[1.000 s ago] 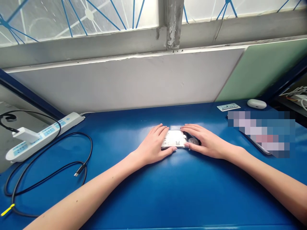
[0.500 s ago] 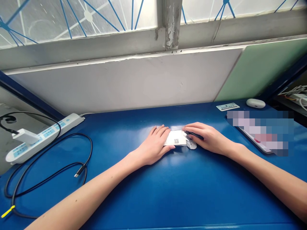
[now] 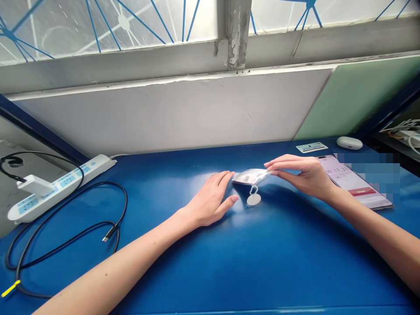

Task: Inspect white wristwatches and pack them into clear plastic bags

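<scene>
A small clear plastic bag (image 3: 252, 176) with a white printed piece inside is tilted up off the table. My right hand (image 3: 300, 173) pinches its right end between thumb and fingers. Just below the bag lies a small round white disc (image 3: 253, 199) with a thin pale loop at its top; whether the loop joins the bag I cannot tell. My left hand (image 3: 211, 199) rests on the blue table (image 3: 210, 262) with its fingers stretched out. Its fingertips are at the bag's left end, and its thumb stands apart.
On the left lie a white power strip (image 3: 67, 180) with a plugged-in charger (image 3: 35, 185) and a coiled black cable (image 3: 123, 210). At right are a phone (image 3: 356, 181) showing a timer, a card (image 3: 311, 147) and a white earbud case (image 3: 349, 142). A pale panel (image 3: 183, 113) stands behind.
The bag's right end has been lifted and drawn away from the left hand. My right hand rose and moved right. The round disc now shows apart below the bag.
</scene>
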`<state>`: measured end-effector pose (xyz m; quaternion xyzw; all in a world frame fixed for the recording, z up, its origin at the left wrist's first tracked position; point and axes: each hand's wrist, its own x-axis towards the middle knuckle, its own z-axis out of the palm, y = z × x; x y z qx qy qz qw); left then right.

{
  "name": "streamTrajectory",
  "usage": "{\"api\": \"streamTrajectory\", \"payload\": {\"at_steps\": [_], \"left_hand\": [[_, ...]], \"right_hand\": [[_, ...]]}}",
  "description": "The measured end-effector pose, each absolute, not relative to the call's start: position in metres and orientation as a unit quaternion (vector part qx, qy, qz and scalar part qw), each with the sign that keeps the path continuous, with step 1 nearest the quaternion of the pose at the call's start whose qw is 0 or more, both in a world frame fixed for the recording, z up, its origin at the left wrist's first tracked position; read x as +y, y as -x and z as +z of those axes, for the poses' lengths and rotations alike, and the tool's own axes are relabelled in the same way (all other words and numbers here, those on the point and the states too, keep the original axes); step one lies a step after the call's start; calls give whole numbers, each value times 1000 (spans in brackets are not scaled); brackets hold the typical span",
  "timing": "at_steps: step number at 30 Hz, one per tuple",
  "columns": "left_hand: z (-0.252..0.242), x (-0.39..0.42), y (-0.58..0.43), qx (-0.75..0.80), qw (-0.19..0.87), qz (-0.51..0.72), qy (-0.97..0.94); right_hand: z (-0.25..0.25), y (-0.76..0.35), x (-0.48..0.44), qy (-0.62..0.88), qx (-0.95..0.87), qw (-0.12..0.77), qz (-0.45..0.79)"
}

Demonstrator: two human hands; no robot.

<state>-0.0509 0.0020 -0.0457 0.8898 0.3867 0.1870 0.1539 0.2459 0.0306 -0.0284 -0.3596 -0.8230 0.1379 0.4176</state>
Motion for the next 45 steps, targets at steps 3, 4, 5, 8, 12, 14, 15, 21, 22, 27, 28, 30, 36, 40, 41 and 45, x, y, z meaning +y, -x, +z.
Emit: {"api": "streamTrajectory", "payload": {"at_steps": [3, 4, 5, 8, 12, 14, 15, 21, 22, 27, 28, 30, 36, 40, 41, 45], "left_hand": [[-47, 2, 52, 379, 155, 189, -892], [-47, 2, 53, 378, 156, 190, -893], [-48, 2, 53, 378, 156, 193, -892], [-48, 2, 52, 378, 154, 200, -891], [-48, 1, 51, 362, 131, 219, -897], [-47, 1, 51, 345, 117, 233, -902], [-47, 1, 51, 338, 113, 238, -904], [-42, 2, 51, 326, 155, 201, -911], [-42, 2, 51, 328, 162, 193, -910], [-42, 2, 51, 344, 175, 168, -907], [-43, 2, 51, 347, 174, 165, -907], [-44, 2, 50, 352, 168, 159, -907], [-45, 1, 50, 377, 149, 134, -904], [-45, 2, 50, 374, 146, 121, -908], [-45, 2, 50, 374, 146, 116, -908], [-44, 3, 49, 378, 143, 107, -908]], "right_hand": [[-28, -248, 32, 418, -754, 475, 177], [-28, -248, 32, 437, -728, 492, 192], [-29, -247, 33, 452, -703, 506, 213], [-33, -241, 33, 475, -648, 510, 307], [-42, -226, 30, 489, -603, 460, 431], [-45, -220, 27, 486, -602, 431, 465], [-47, -217, 26, 482, -602, 423, 476], [-50, -213, 24, 467, -610, 393, 505], [-51, -213, 24, 466, -622, 382, 500], [-57, -218, 24, 456, -756, 329, 333], [-57, -220, 24, 447, -793, 316, 268], [-55, -225, 22, 417, -852, 277, 152], [-50, -237, 19, 358, -915, 141, 121], [-56, -239, 20, 360, -914, 124, 141], [-57, -239, 20, 362, -913, 122, 144], [-60, -240, 22, 370, -910, 110, 150]]}}
